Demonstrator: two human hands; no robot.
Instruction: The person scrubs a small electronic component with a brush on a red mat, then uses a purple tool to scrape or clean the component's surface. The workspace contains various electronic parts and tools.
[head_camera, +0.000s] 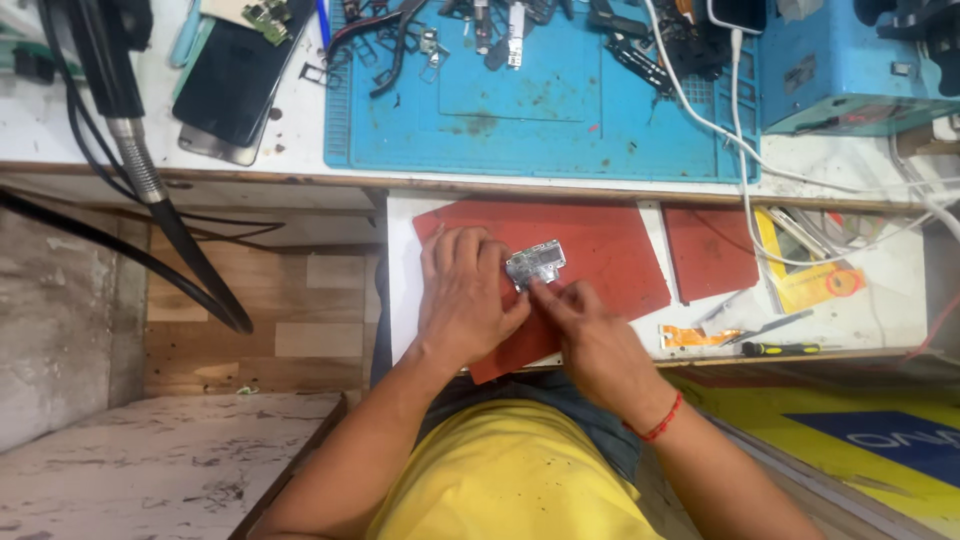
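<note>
We had our left hand pressed flat, pinning the small metal phone part onto the red mat mid-frame, so our right hand's pinched fingertips could work its edge.

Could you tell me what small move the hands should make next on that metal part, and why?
Probably press the right hand fingertip along the metal part's near edge, since that finger already touches it there while the left hand steadies it flat on the red mat.
</note>
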